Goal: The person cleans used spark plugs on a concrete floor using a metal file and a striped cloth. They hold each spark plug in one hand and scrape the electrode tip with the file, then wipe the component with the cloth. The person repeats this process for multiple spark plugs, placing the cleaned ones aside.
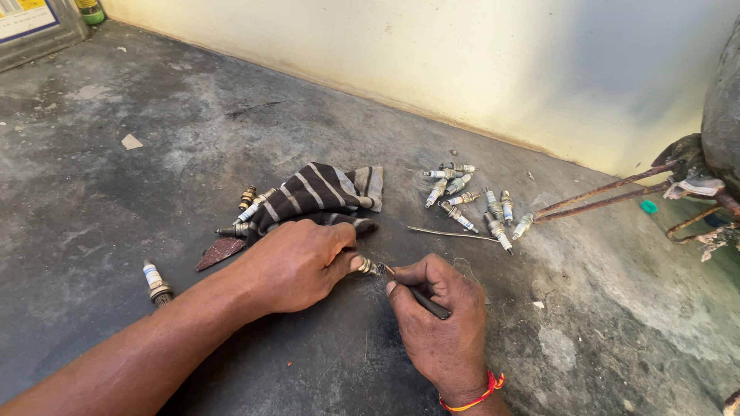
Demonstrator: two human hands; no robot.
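Pinched shut around a spark plug (365, 266) in the left hand (297, 266), thumb and fingers closed over the body, only the metal threaded end poking out to the right of the grip. Closed likewise in the right hand (439, 323), pen-fashion, around a thin dark tool (420, 296) whose tip met the plug's exposed end. Held low over the grey concrete surface (116, 208), both hands resting on or just above it; hard to tell which.

Judged small, light and stiff: metal shell, white ceramic insulator. Probably brittle at the ceramic and grimy at the threads, so likely best taken by the metal body, leaving the firing end free, much as done here.

Just beyond the left grip, a striped black-and-white cloth (320, 192), crumpled, with a few more plugs (248, 202) tucked at its left edge and a scrap of reddish abrasive paper (220, 250) beside them. Up and to the right of the grip, a loose heap of spark plugs (474, 200), touching one another. Between that heap and the right hand, a thin wire or sliver (451, 233) lying flat. Well to the left of the grip, one lone plug (156, 283). Far right, rusty rods (601, 196) reaching in from a dark object. Red-and-yellow thread (474, 397) tied at the right wrist.
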